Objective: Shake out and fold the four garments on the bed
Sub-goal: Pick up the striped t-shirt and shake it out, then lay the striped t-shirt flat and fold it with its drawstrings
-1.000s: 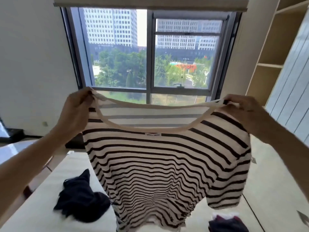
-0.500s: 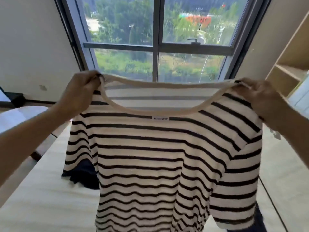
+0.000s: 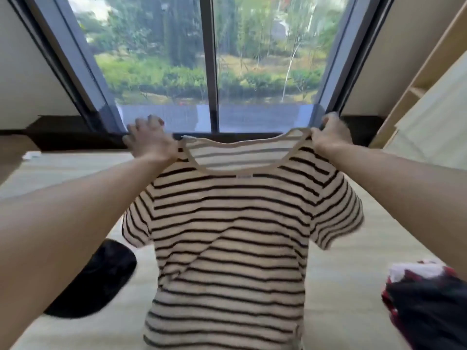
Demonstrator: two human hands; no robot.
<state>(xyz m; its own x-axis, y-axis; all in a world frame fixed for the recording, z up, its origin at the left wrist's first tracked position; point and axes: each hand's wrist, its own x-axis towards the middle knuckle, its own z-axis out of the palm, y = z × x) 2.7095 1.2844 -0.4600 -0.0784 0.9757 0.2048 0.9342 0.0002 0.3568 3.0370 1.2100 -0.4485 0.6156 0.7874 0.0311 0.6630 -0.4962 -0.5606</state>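
Note:
A cream T-shirt with dark stripes (image 3: 232, 238) is spread out over the bed (image 3: 341, 294), neckline toward the window, short sleeves hanging out to both sides. My left hand (image 3: 149, 142) grips its left shoulder by the collar. My right hand (image 3: 331, 135) pinches the right shoulder. Both arms reach far forward. A crumpled black garment (image 3: 101, 279) lies on the bed at the left, partly behind my left arm. A dark, red and white bundle of clothing (image 3: 427, 304) sits at the right edge.
A large window (image 3: 212, 61) with a dark sill stands just beyond the bed's far end. Wooden shelving (image 3: 424, 79) rises at the right. A small white object (image 3: 31, 155) lies at the far left of the bed.
The striped shirt has come down from in front of the window and forward toward the bed. Both hands kept hold of its shoulders while my view tilted downward.

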